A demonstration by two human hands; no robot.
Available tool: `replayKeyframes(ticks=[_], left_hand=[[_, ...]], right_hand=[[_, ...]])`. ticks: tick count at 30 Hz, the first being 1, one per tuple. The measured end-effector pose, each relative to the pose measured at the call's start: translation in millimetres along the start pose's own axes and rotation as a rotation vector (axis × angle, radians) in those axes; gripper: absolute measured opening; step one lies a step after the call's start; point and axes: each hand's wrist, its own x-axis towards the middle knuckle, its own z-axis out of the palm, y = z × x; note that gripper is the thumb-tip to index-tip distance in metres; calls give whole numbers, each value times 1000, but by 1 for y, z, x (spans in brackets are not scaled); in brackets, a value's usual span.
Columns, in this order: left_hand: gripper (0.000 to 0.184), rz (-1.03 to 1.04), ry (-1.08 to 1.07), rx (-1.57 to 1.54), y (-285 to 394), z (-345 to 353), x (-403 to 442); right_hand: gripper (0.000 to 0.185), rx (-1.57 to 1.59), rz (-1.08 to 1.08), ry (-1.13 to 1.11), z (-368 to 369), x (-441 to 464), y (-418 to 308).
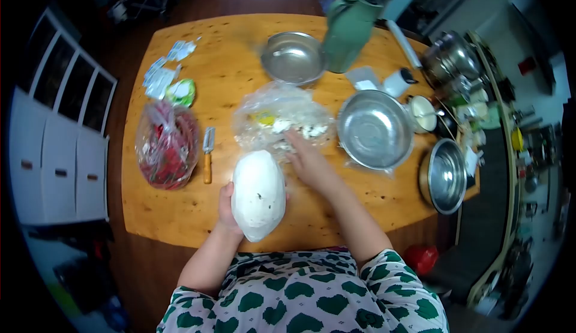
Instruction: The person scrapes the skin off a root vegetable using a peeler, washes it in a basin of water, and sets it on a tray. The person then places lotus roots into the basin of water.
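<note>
My left hand (225,207) holds up a large white oval thing (258,192) near the table's front edge, fingers wrapped around its side. It has a smooth face, a few dark specks and a shiny, tapered lower end; I cannot tell what kind of thing it is. My right hand (306,160) reaches forward with fingers extended to a clear plastic bag (249,123) spread on the table. Its fingertips are at white crumbly bits (282,126) on the bag, and I see nothing held in them. A peeler with a wooden handle (207,164) lies left of the oval thing.
A bag of red peppers (167,147) stands at left, with torn wrappers (161,81) behind it. Metal bowls (376,130) (293,57) (444,177) stand at right and back. A green jug (352,33) stands at the far side, a large pot (451,60) at far right.
</note>
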Motion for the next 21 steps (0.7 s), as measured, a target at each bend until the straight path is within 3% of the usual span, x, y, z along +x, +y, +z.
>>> replayKeyframes(ticks=[3,6,9,10,11,14,18,21], left_hand=[[95,-142,67,131,-8,44,10],[92,-242,78,285,-39,76,32],[93,-208,-39,576,-99,145,50],[94,-128,-89,752,-128,175,53],[95,-34,-136,925,-159,209,53],[84,54,-299,986,-258,292,39],[85,-11,-592,1032,-356,373,27],[99,-305,-758,1039,-397,424,34]], right_hand=[[51,690,288,-86,-72,-45,-61],[58,1139,263,143,-110,-121,-76],[71,835,190,366,-153,-200,-89],[94,775,221,438,-169,-226,-92],[101,744,225,569,-185,-251,-93],[127,731,296,822,-240,-335,-78],[109,952,240,972,-315,-451,-48],[104,1379,185,1071,-353,-519,-35]])
